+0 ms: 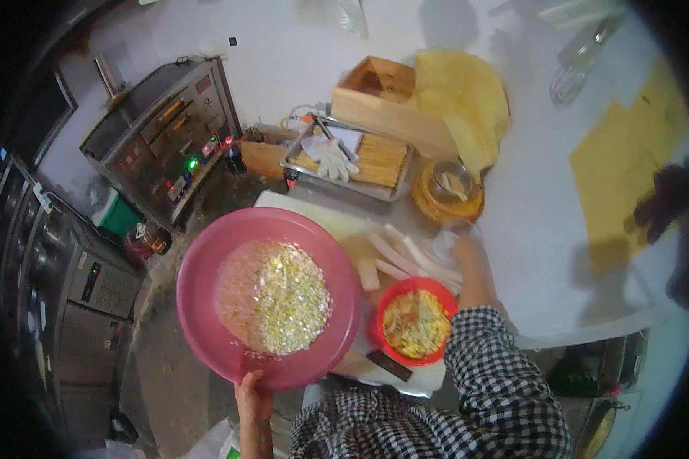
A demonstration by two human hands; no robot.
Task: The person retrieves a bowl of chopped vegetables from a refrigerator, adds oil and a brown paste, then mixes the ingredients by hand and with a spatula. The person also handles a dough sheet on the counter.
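Observation:
My left hand [253,394] grips the near rim of a wide pink basin [195,306], tilted up off the worktop. Finely chopped white and pale green food [295,298] lies inside it. To the right, my right arm in a checkered sleeve reaches forward past a red bowl [378,325] holding a yellow and white chopped mix [416,325]. My right hand [464,249] is beside a whitish, see-through item [445,245]; blur hides its fingers and whether it holds that item. Long white pieces [413,256], perhaps dough, lie just left of it.
Behind stand a metal tray [394,191] with a white glove [333,162], a wooden box [383,115] draped with yellow cloth [459,92], and a small metal bowl [450,180]. A dark flat-bladed tool [390,365] lies near the front edge. Metal equipment [168,122] stands left.

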